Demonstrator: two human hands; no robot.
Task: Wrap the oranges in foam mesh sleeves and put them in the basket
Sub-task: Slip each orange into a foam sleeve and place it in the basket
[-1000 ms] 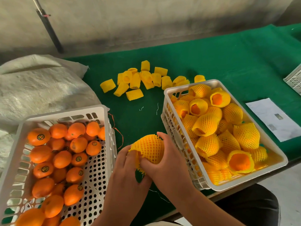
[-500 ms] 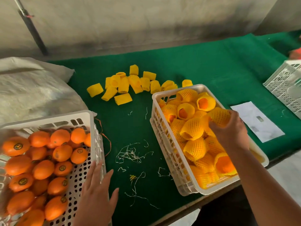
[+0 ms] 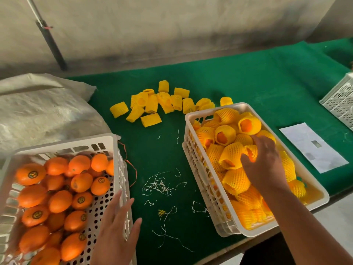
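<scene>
Oranges (image 3: 57,199), bare and glossy, most with a small round sticker, fill the near white perforated crate (image 3: 112,148) at about 8 o'clock. The left hand (image 3: 118,232) lies flat over that crate's right rim, fingers straight and spread, holding nothing.

At 4 o'clock a second white slotted basket (image 3: 198,169) is heaped with wrapped oranges (image 3: 229,134), each in a yellow foam mesh sleeve with a diamond-net texture; orange skin shows at some open ends. The right hand (image 3: 265,165) reaches down into this heap with its fingers curled around one wrapped orange (image 3: 232,155) near the basket's middle, which lies among the others.

Between the two containers, thin pale threads (image 3: 160,185) lie tangled on the green felt-like cloth that covers the table (image 3: 248,83). A sheet of white paper (image 3: 313,146) lies flat at 3 o'clock, just beside the basket.

Farther off, at 12 o'clock, empty sleeves (image 3: 164,104) are scattered in a loose cluster, short yellow tubes, some flattened. A coarse grey woven sack (image 3: 38,111) slumps at 10 o'clock. Part of another white crate (image 3: 342,100) shows at 2 o'clock by the frame edge. Beyond the table stands a rough, stained concrete wall (image 3: 172,25) with a dark pole (image 3: 51,44) leaning at 11 o'clock.
</scene>
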